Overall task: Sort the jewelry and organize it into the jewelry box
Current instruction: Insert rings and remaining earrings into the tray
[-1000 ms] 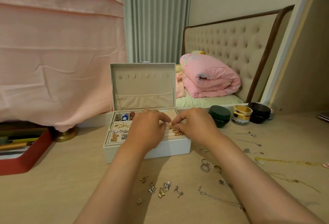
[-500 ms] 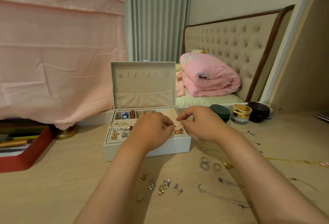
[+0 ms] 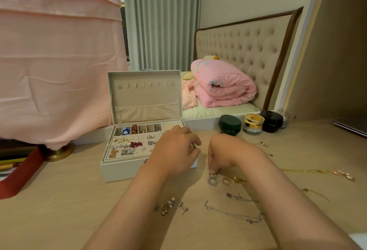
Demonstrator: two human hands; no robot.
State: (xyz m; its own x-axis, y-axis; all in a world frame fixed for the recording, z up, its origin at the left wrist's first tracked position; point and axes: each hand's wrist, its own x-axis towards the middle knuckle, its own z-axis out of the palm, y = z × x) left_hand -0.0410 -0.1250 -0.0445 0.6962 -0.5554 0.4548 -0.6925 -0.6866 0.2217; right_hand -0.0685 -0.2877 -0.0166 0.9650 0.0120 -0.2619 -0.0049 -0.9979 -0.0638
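Note:
The white jewelry box (image 3: pixel 119 170) stands open on the wooden table, its lid (image 3: pixel 145 94) upright. Earrings and small charms fill its left compartments. My left hand (image 3: pixel 174 154) hovers over the box's right side with fingers loosely curled; it hides that part of the tray. Just right of the box, my right hand (image 3: pixel 224 154) points down and its fingertips pinch the top of a silver ring (image 3: pixel 212 180) lying on the table. A gold ring (image 3: pixel 225 181) lies beside it.
Loose earrings (image 3: pixel 167 206), a silver chain (image 3: pixel 234 213) and a gold necklace (image 3: pixel 303 170) lie scattered on the table. Three jars, green (image 3: pixel 230 124), gold (image 3: pixel 253 123) and black (image 3: pixel 271 120), stand at the back. A red tray (image 3: pixel 17 178) sits at the left edge under pink cloth (image 3: pixel 55 61).
Both hands were together over the gold piece in the box. My right hand has left the box and dropped to the silver ring on the table; my left hand stays over the box.

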